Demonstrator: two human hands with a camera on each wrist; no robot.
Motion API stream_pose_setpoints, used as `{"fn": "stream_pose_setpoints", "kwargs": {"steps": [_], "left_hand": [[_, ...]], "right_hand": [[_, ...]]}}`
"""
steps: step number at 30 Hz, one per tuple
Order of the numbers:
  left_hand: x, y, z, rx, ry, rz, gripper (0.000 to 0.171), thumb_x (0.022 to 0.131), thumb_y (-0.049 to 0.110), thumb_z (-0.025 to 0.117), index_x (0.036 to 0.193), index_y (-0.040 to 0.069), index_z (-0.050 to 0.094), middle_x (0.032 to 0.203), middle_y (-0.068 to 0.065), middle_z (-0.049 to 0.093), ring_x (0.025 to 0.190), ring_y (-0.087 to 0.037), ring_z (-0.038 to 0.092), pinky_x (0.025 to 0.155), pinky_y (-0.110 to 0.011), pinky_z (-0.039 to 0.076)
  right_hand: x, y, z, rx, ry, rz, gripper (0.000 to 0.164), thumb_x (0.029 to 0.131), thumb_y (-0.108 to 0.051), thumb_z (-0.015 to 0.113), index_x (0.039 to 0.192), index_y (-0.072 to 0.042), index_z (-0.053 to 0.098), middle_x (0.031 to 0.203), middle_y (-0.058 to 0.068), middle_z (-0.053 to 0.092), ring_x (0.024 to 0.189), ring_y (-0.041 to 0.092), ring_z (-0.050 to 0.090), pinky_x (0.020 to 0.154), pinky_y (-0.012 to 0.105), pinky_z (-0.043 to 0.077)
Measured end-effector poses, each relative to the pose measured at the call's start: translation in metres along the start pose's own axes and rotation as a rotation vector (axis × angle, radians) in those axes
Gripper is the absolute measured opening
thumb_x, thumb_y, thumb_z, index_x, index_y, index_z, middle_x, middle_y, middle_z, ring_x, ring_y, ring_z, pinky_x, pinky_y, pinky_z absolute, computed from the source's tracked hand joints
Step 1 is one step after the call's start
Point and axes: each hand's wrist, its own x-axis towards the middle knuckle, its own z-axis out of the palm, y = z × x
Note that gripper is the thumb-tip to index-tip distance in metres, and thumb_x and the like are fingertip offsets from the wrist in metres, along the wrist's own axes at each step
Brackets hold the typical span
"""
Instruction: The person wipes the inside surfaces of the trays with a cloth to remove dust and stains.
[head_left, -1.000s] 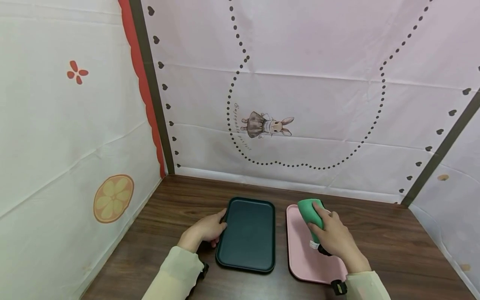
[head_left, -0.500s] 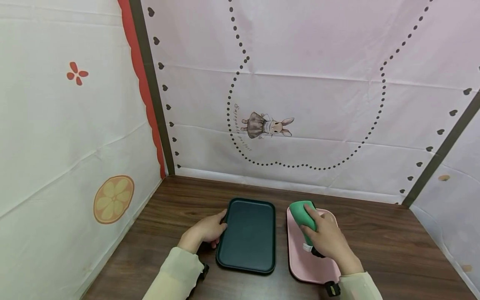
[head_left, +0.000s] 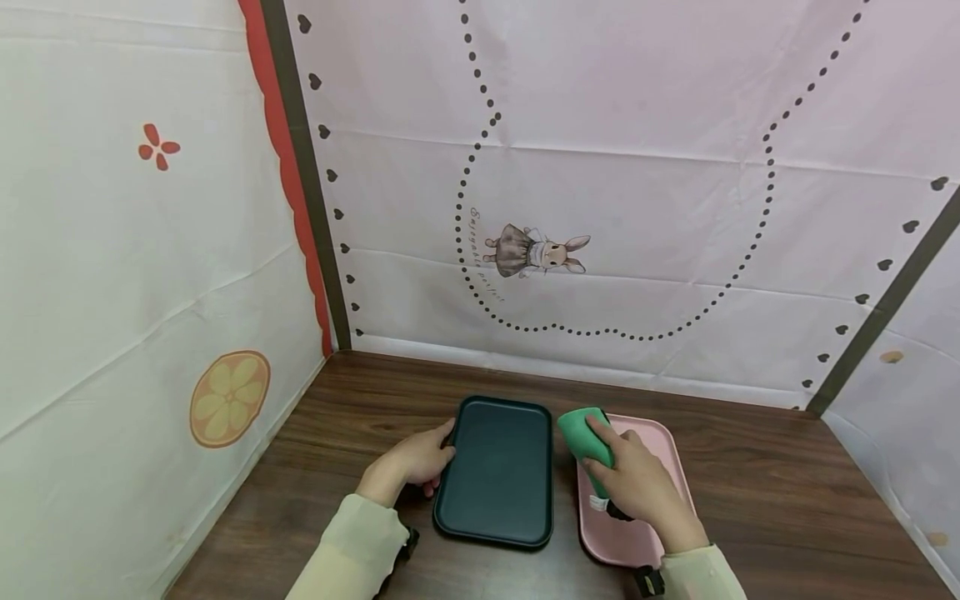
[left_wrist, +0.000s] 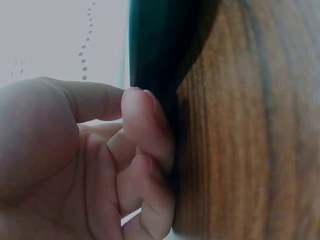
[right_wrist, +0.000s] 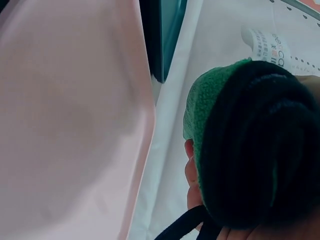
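Note:
My right hand grips a rolled green cloth above the left part of the pink tray. In the right wrist view, the roll's dark layers face the camera, with a white label and a dark strap on it. To the left lies a dark green tray, its inside bare. My left hand pinches that tray's left rim. In the left wrist view, the thumb and curled fingertips meet at the dark rim; the tray's underside is hidden.
Both trays lie side by side on a brown wood-grain table, with a narrow gap between them. White printed sheets hang as walls behind the table and at its sides.
My right hand has carried the rolled cloth leftward, from over the middle of the pink tray to its left edge, beside the dark tray. The left hand has stayed put.

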Motion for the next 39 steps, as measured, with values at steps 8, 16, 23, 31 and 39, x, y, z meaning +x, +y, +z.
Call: {"fn": "stream_pose_setpoints", "kwargs": {"steps": [8,16,23,31,39], "left_hand": [[0.000,-0.001,0.001,0.006,0.000,-0.001,0.061,0.110,0.022,0.049,0.166,0.014,0.025,0.061,-0.008,0.059,0.051,-0.021,0.060,0.052,-0.033,0.052],[0.000,-0.001,0.001,-0.001,-0.003,-0.001,0.061,0.110,0.022,0.049,0.166,0.014,0.025,0.061,-0.008,0.059,0.051,-0.021,0.060,0.053,-0.034,0.053],[-0.001,0.000,0.001,-0.005,-0.003,0.000,0.061,0.110,0.021,0.049,0.166,0.013,0.025,0.060,-0.008,0.058,0.050,-0.021,0.059,0.052,-0.034,0.053],[0.000,0.001,0.001,-0.004,-0.007,0.006,0.062,0.110,0.021,0.049,0.166,0.013,0.025,0.060,-0.008,0.059,0.049,-0.020,0.059,0.051,-0.033,0.052],[0.002,0.000,-0.001,-0.011,-0.008,0.005,0.062,0.110,0.021,0.049,0.166,0.014,0.025,0.061,-0.009,0.060,0.050,-0.021,0.060,0.051,-0.033,0.052]], "right_hand": [[0.001,-0.007,0.011,-0.014,-0.005,0.003,0.067,0.095,-0.031,0.075,0.157,-0.028,0.049,0.106,0.014,0.061,0.069,0.019,0.056,0.060,0.034,0.043],[0.001,-0.014,0.015,-0.026,0.001,-0.015,0.066,0.095,-0.033,0.075,0.156,-0.030,0.050,0.110,0.014,0.063,0.072,0.019,0.058,0.061,0.036,0.045],[0.003,-0.021,0.023,-0.027,-0.012,-0.014,0.067,0.094,-0.034,0.076,0.156,-0.032,0.049,0.110,0.013,0.063,0.073,0.019,0.058,0.062,0.036,0.045],[0.005,-0.027,0.030,-0.040,0.010,-0.051,0.065,0.092,-0.034,0.078,0.153,-0.032,0.054,0.110,0.012,0.065,0.076,0.018,0.057,0.064,0.037,0.046],[0.008,-0.037,0.038,-0.045,0.021,-0.092,0.064,0.090,-0.036,0.079,0.150,-0.032,0.057,0.113,0.013,0.065,0.077,0.018,0.056,0.064,0.037,0.045]]}}
